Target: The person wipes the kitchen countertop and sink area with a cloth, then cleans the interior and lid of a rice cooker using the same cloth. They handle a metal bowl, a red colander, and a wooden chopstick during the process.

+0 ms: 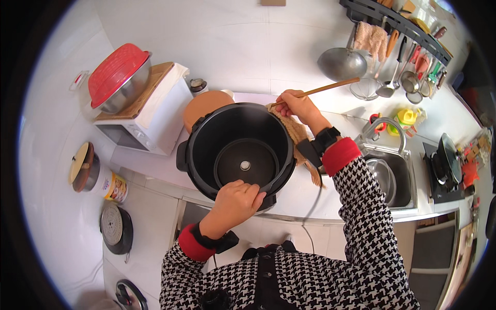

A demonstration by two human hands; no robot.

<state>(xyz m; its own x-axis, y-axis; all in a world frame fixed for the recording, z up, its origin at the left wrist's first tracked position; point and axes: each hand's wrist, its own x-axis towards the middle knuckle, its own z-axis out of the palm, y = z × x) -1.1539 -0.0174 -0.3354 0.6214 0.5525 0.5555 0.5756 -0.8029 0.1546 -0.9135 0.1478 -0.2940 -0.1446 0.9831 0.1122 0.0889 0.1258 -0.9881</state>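
Observation:
A black electric pressure cooker body (236,128) stands on the counter, and its inside shows a dark heating plate (228,161) with a round metal sensor (245,166) at the centre. My left hand (237,203) grips the cooker's near rim, fingers curled over the edge. Above the far right rim, my right hand (297,105) holds a wooden chopstick (329,90), slanting up to the right. The chopstick's lower end meets a tan cloth (292,126), which hangs along the cooker's right outer side. Whether my right fingers also pinch the cloth is not clear.
A round brown board (211,106) lies behind the cooker. Left stands a white microwave (159,116), with a steel bowl (133,91) and red basket (120,71) on top. Right are a sink (403,182) and stove (445,174); utensils hang from a wall rack (403,27). Cables trail from both wristbands.

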